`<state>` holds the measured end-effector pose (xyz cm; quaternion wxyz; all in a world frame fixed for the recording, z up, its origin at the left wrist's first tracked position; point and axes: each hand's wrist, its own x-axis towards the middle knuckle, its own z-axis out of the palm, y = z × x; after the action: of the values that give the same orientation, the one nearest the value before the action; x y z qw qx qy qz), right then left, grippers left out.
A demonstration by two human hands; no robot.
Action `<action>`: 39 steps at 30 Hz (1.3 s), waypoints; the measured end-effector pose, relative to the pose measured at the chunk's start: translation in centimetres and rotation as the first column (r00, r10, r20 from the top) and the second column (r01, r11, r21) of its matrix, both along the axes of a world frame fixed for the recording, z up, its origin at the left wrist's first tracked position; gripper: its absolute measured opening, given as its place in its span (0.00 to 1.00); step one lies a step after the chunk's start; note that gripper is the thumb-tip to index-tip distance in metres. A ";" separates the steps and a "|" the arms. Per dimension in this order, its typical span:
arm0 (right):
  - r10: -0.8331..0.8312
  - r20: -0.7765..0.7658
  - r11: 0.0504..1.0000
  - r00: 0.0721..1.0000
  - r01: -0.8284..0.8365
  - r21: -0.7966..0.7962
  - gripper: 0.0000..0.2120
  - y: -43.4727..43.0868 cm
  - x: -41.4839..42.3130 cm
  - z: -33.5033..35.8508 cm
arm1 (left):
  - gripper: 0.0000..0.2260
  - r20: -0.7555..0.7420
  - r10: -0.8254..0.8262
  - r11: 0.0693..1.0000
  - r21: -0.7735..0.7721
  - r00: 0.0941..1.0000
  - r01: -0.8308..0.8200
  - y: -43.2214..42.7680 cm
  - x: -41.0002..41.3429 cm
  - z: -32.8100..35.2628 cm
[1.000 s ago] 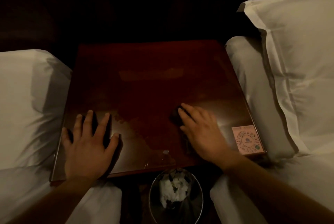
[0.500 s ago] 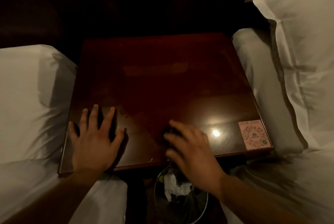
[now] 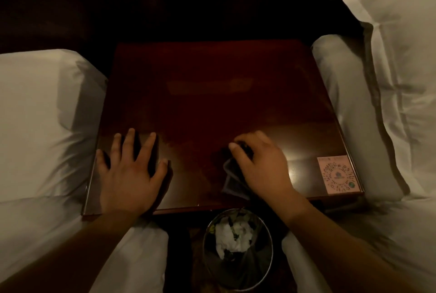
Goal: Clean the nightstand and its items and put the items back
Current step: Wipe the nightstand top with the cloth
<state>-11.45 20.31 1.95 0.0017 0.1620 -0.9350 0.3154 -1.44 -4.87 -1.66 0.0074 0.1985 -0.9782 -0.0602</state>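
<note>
The left hand (image 3: 128, 174) lies flat on the nightstand (image 3: 212, 103), fingers spread wide. The right hand (image 3: 262, 162) curls its fingers around a dark cloth (image 3: 232, 181) by the near edge.

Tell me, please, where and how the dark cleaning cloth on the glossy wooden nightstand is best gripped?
Pinch the dark cleaning cloth at its loose near-left flap, coming from the front edge of the glossy wooden nightstand. That flap lies flat and uncovered, while the right hand curls over the rest; a thumb-and-finger pinch should suit limp fabric.
</note>
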 end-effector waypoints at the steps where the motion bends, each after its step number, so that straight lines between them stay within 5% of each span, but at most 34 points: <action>1: -0.021 -0.100 0.992 0.995 0.033 0.118 0.15 0.6 0.3 -0.2 | 0.30 -0.001 -0.002 1.000 0.000 1.000 0.002 0.0 0.0 0.0; 3: -0.042 -0.182 0.981 0.982 0.075 0.179 0.20 1.3 1.4 -0.6 | 0.30 -0.011 -0.003 1.000 -0.003 1.000 0.003 0.0 0.0 0.0; 8: 0.401 -0.163 0.875 0.901 -0.325 0.358 0.26 -1.3 7.2 -3.6 | 0.30 0.005 -0.004 1.000 -0.020 1.000 0.004 0.1 0.0 0.1; 11: 0.528 -0.163 0.798 0.833 -0.421 0.431 0.24 -2.2 3.1 -3.9 | 0.30 0.004 -0.004 1.000 -0.023 1.000 0.005 0.1 0.0 0.1; 16: -0.005 -0.134 0.914 0.991 0.059 0.401 0.25 -2.0 -4.7 -3.3 | 0.30 0.015 -0.007 1.000 -0.016 1.000 0.007 0.0 0.0 0.1; 18: 0.120 -0.173 0.912 0.978 -0.040 0.408 0.27 -4.0 -1.2 -3.7 | 0.30 0.024 -0.005 1.000 -0.015 1.000 0.006 0.0 0.0 0.1; 21: 0.554 -0.125 0.781 0.823 -0.463 0.419 0.27 -6.7 5.1 -3.6 | 0.29 0.033 -0.008 1.000 -0.017 0.999 0.008 0.0 0.1 0.1; 23: 0.636 -0.123 0.731 0.762 -0.544 0.412 0.25 -6.4 2.4 -3.2 | 0.29 0.044 -0.015 1.000 -0.019 0.999 0.016 -0.1 0.1 0.1; 25: 0.512 -0.195 0.804 0.837 -0.386 0.453 0.24 -5.4 -2.2 -3.7 | 0.29 0.049 -0.010 1.000 -0.009 0.999 0.010 -0.1 0.1 0.2; 27: 0.191 -0.183 0.911 0.964 -0.105 0.400 0.24 -4.4 -6.5 -3.5 | 0.28 0.040 -0.006 1.000 -0.004 0.999 0.006 -0.1 0.1 0.3; 29: -0.074 -0.100 0.943 0.992 0.102 0.317 0.24 -6.2 -8.5 -3.2 | 0.27 0.008 0.008 1.000 0.011 1.000 -0.008 0.0 0.2 0.3; 30: -0.076 -0.106 0.945 0.991 0.105 0.310 0.24 -8.4 -8.4 -3.1 | 0.26 -0.014 0.019 1.000 0.020 1.000 -0.019 0.1 0.3 0.3; 32: 0.197 -0.135 0.931 0.971 -0.142 0.336 0.25 -13.4 -6.6 -3.0 | 0.24 -0.048 0.034 0.999 0.029 0.998 -0.033 0.1 0.4 0.2; 34: 0.542 -0.095 0.814 0.835 -0.492 0.310 0.26 -16.8 -3.8 -2.9 | 0.23 -0.100 0.067 0.997 0.044 0.993 -0.063 0.0 0.5 0.0; 36: 0.703 -0.066 0.696 0.708 -0.666 0.267 0.23 -15.8 -2.7 -2.6 | 0.21 -0.153 0.089 0.995 0.050 0.984 -0.082 -0.2 0.5 -0.1; 37: 0.690 -0.114 0.714 0.715 -0.645 0.273 0.21 -13.9 -3.5 -2.6 | 0.20 -0.164 0.089 0.996 0.046 0.982 -0.083 -0.2 0.5 -0.1; 39: 0.405 -0.204 0.904 0.891 -0.357 0.235 0.17 -9.4 -5.7 -2.5 | 0.19 -0.155 0.090 0.995 0.047 0.984 -0.083 -0.2 0.4 -0.1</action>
<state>-17.16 10.87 -0.58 0.0410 0.3802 -0.9031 0.1955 -1.09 -5.12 -1.79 0.0829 0.2355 -0.9636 -0.0950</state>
